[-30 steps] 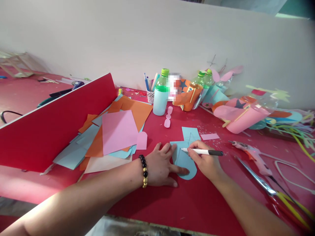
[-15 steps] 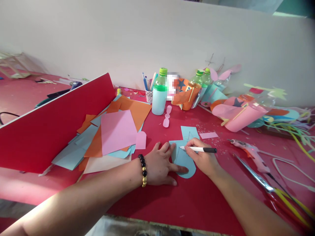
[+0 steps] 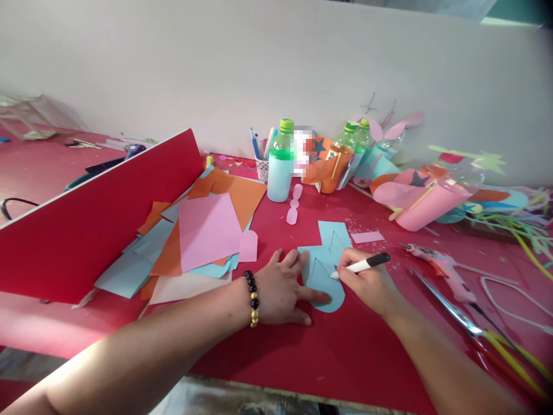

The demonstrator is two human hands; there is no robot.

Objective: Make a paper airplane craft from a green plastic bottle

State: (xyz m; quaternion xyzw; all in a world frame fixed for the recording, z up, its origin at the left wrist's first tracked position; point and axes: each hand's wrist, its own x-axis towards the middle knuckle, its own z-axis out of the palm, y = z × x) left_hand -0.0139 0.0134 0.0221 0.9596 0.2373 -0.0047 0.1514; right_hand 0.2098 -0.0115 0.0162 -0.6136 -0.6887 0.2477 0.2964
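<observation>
My left hand (image 3: 283, 291) lies with fingers spread, pressing down a light blue paper piece (image 3: 317, 294) that has one rounded end. My right hand (image 3: 367, 282) grips a white marker (image 3: 363, 264) with a black end, its tip on the blue paper. Two slanting dark lines meeting in a peak show on that paper. Just behind it lies a smaller light blue paper (image 3: 334, 232) with thin drawn lines on it. A rounded pink paper piece (image 3: 248, 246) sits left of my left hand, and a pink strip (image 3: 367, 237) to the right.
On the left are stacked coloured sheets (image 3: 209, 230) beside an upright red board (image 3: 129, 213). A bottle wrapped in light blue (image 3: 280, 176) stands at the back. Decorated bottles, including a pink one (image 3: 423, 210), a pink glue gun (image 3: 444, 271) and scissors (image 3: 458, 320) are to the right.
My right hand has drawn the marker down and to the right, leaving a second slanting line that joins the first at a peak. My left hand stays in place on the paper.
</observation>
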